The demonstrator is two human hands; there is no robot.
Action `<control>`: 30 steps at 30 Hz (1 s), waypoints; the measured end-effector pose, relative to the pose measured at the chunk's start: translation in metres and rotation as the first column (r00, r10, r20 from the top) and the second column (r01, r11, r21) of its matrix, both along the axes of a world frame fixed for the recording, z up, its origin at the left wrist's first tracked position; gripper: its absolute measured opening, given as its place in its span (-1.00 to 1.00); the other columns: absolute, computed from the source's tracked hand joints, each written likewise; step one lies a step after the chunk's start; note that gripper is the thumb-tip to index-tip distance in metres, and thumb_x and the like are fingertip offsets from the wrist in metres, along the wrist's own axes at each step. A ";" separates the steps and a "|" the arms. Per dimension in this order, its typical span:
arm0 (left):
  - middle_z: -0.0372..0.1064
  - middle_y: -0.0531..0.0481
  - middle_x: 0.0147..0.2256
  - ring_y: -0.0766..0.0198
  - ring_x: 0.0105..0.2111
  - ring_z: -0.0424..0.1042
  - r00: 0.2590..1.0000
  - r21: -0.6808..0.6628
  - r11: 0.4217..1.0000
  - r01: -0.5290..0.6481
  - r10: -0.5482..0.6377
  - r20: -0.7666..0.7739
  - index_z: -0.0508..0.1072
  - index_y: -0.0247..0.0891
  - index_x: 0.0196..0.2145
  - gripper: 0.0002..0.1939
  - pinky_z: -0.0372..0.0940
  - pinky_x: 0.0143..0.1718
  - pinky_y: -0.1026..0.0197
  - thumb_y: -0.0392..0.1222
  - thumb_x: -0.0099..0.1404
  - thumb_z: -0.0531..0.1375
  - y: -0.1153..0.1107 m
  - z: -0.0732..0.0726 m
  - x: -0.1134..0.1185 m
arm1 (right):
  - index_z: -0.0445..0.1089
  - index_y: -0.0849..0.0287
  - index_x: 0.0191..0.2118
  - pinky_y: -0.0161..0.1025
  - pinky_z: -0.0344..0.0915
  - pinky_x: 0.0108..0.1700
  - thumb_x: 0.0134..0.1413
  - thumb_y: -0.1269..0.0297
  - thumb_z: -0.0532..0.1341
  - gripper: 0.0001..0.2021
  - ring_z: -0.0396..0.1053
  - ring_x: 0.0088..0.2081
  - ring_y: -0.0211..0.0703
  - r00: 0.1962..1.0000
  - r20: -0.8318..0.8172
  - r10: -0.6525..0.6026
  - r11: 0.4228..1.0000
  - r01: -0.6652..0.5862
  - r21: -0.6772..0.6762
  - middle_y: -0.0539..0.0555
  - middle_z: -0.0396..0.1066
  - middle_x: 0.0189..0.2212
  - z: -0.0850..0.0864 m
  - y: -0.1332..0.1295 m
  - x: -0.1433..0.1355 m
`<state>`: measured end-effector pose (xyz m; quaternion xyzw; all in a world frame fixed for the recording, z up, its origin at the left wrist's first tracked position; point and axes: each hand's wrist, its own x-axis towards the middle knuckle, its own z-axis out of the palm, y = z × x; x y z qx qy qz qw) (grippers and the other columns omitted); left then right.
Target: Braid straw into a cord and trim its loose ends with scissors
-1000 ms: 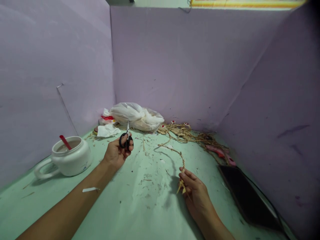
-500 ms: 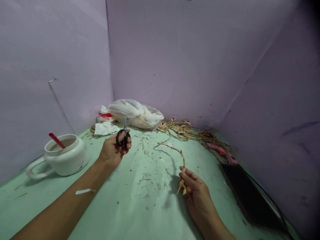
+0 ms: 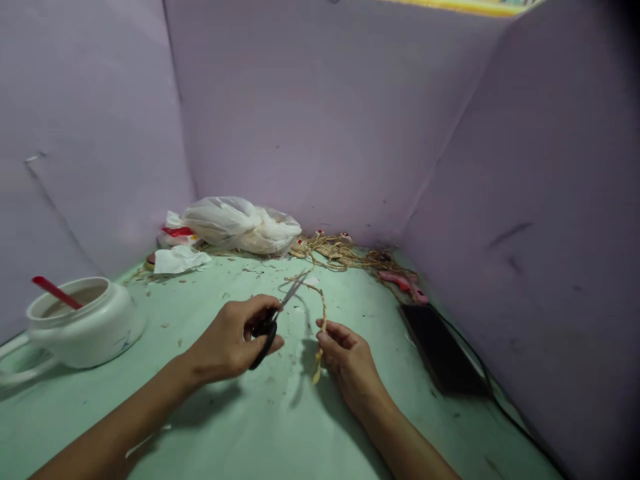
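Observation:
My left hand (image 3: 235, 337) grips black-handled scissors (image 3: 267, 330), thumb and fingers in the loops. Their blades slant up and away to the right, close to the cord. Between the thumb and fingers of my right hand (image 3: 350, 360) is a twisted straw-coloured cord (image 3: 323, 310). Its frayed yellowish end hangs below my fingertips. The rest rises from my grip and curves back to the left, toward a tangled heap of similar cord (image 3: 340, 250) at the back.
A white pot-like mug (image 3: 93, 330) with liquid and a red stick stands at left. Behind lie a knotted white plastic bag (image 3: 240, 225) and crumpled white paper (image 3: 181, 260). To the right are a pink-handled tool (image 3: 403, 283) and a dark flat device (image 3: 443, 350) beside a black cable.
The scissors in my left hand have come down and right, turning from upright to slanting toward the cord. My right hand still pinches the cord. The whole view has shifted to the right.

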<state>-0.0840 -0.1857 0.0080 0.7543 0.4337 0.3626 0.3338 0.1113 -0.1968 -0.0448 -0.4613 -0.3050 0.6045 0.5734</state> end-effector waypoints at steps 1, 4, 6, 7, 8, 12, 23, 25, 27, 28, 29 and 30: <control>0.23 0.10 -0.55 0.40 -0.57 0.17 0.996 0.058 0.998 0.023 -0.017 -0.092 0.34 -0.22 -0.27 -0.73 0.12 -0.52 0.35 -0.13 0.03 0.20 -0.003 -0.001 0.003 | 0.46 0.27 -0.38 -0.41 0.13 -0.53 -0.43 0.31 0.39 -0.68 0.18 -0.61 -0.41 1.000 -0.001 0.015 0.999 -0.015 0.030 -0.05 0.34 -0.62 0.003 -0.001 0.001; 0.29 0.08 -0.48 0.37 -0.52 0.22 0.961 0.197 0.975 0.103 -0.046 -0.272 0.32 -0.21 -0.20 -0.71 0.15 -0.44 0.33 -0.15 0.07 0.15 -0.008 -0.004 0.010 | 0.47 0.23 -0.34 -0.38 0.19 -0.42 -0.42 0.35 0.38 -0.66 0.27 -0.51 -0.35 0.997 -0.019 0.069 0.991 -0.067 0.113 0.01 0.40 -0.51 0.013 -0.004 0.004; 0.33 0.05 -0.42 0.34 -0.47 0.27 0.939 0.262 0.957 0.123 -0.026 -0.343 0.30 -0.20 -0.16 -0.68 0.16 -0.40 0.31 -0.18 0.08 0.13 -0.008 -0.006 0.011 | 0.46 0.22 -0.29 -0.35 0.22 -0.34 -0.43 0.38 0.38 -0.62 0.31 -0.42 -0.30 0.990 -0.038 0.132 0.981 -0.125 0.147 0.04 0.42 -0.44 0.019 -0.006 0.006; 0.35 0.04 -0.40 0.33 -0.45 0.29 0.930 0.281 0.952 0.125 -0.014 -0.368 0.29 -0.19 -0.15 -0.68 0.16 -0.39 0.31 -0.20 0.09 0.11 -0.008 -0.008 0.011 | 0.46 0.21 -0.28 -0.33 0.23 -0.31 -0.42 0.39 0.38 -0.61 0.31 -0.40 -0.29 0.987 -0.045 0.156 0.977 -0.148 0.154 0.04 0.42 -0.42 0.021 -0.007 0.006; 0.36 0.03 -0.39 0.31 -0.44 0.30 0.923 0.292 0.948 0.125 -0.003 -0.385 0.29 -0.19 -0.14 -0.67 0.16 -0.38 0.30 -0.22 0.08 0.10 -0.008 -0.009 0.011 | 0.46 0.21 -0.27 -0.33 0.23 -0.30 -0.42 0.39 0.37 -0.60 0.32 -0.39 -0.29 0.983 -0.051 0.174 0.975 -0.165 0.152 0.05 0.42 -0.42 0.022 -0.008 0.006; 0.38 -0.02 -0.32 0.23 -0.35 0.35 0.893 0.304 0.940 0.156 -0.003 -0.450 0.26 -0.20 -0.11 -0.63 0.17 -0.34 0.26 -0.27 0.06 0.07 -0.005 -0.013 0.011 | 0.47 0.24 -0.33 -0.35 0.21 -0.38 -0.38 0.35 0.37 -0.68 0.28 -0.49 -0.34 0.986 -0.097 0.132 0.989 -0.124 0.084 0.02 0.39 -0.50 0.019 -0.009 0.003; 0.35 -0.13 -0.21 0.07 -0.24 0.33 0.787 0.312 0.927 0.206 0.032 -0.616 0.18 -0.22 0.03 -0.46 0.19 -0.28 0.12 -0.25 0.03 0.06 0.000 -0.025 0.012 | 0.48 0.20 -0.30 -0.37 0.13 -0.45 -0.31 0.31 0.33 -0.71 0.20 -0.52 -0.33 0.990 0.032 0.139 0.983 -0.142 0.116 -0.02 0.33 -0.56 0.013 -0.012 -0.002; 0.35 -0.13 -0.20 0.07 -0.23 0.33 0.785 0.319 0.925 0.205 0.039 -0.618 0.17 -0.22 0.04 -0.45 0.19 -0.28 0.12 -0.24 0.04 0.06 0.000 -0.027 0.013 | 0.48 0.19 -0.30 -0.36 0.13 -0.43 -0.30 0.31 0.32 -0.71 0.20 -0.51 -0.34 0.988 0.029 0.152 0.979 -0.154 0.132 -0.03 0.32 -0.54 0.014 -0.013 -0.003; 0.34 -0.14 -0.19 0.07 -0.22 0.33 0.779 0.324 0.925 0.200 0.051 -0.625 0.16 -0.21 0.06 -0.44 0.19 -0.26 0.11 -0.23 0.05 0.06 0.001 -0.027 0.013 | 0.47 0.19 -0.30 -0.36 0.13 -0.43 -0.28 0.31 0.31 -0.73 0.18 -0.51 -0.34 0.985 0.043 0.168 0.974 -0.172 0.149 -0.03 0.30 -0.54 0.015 -0.014 -0.004; 0.34 -0.14 -0.18 0.07 -0.22 0.33 0.775 0.326 0.925 0.196 0.058 -0.629 0.15 -0.22 0.07 -0.44 0.19 -0.26 0.11 -0.23 0.06 0.05 0.001 -0.027 0.013 | 0.47 0.20 -0.32 -0.36 0.13 -0.43 -0.28 0.31 0.31 -0.74 0.17 -0.51 -0.34 0.983 0.058 0.173 0.970 -0.180 0.161 -0.03 0.29 -0.55 0.015 -0.014 -0.004; 0.34 -0.15 -0.19 0.07 -0.22 0.33 0.771 0.328 0.925 0.194 0.063 -0.634 0.15 -0.23 0.07 -0.44 0.19 -0.26 0.11 -0.24 0.06 0.05 0.001 -0.026 0.013 | 0.47 0.21 -0.33 -0.37 0.12 -0.43 -0.27 0.31 0.30 -0.75 0.15 -0.52 -0.34 0.982 0.075 0.176 0.967 -0.186 0.173 -0.03 0.28 -0.56 0.016 -0.015 -0.004; 0.34 -0.15 -0.20 0.07 -0.23 0.33 0.765 0.327 0.925 0.194 0.066 -0.641 0.15 -0.24 0.07 -0.44 0.20 -0.27 0.11 -0.24 0.06 0.05 0.001 -0.026 0.013 | 0.47 0.21 -0.34 -0.37 0.12 -0.43 -0.26 0.31 0.30 -0.77 0.15 -0.51 -0.34 0.981 0.090 0.175 0.965 -0.189 0.184 -0.03 0.27 -0.56 0.016 -0.015 -0.004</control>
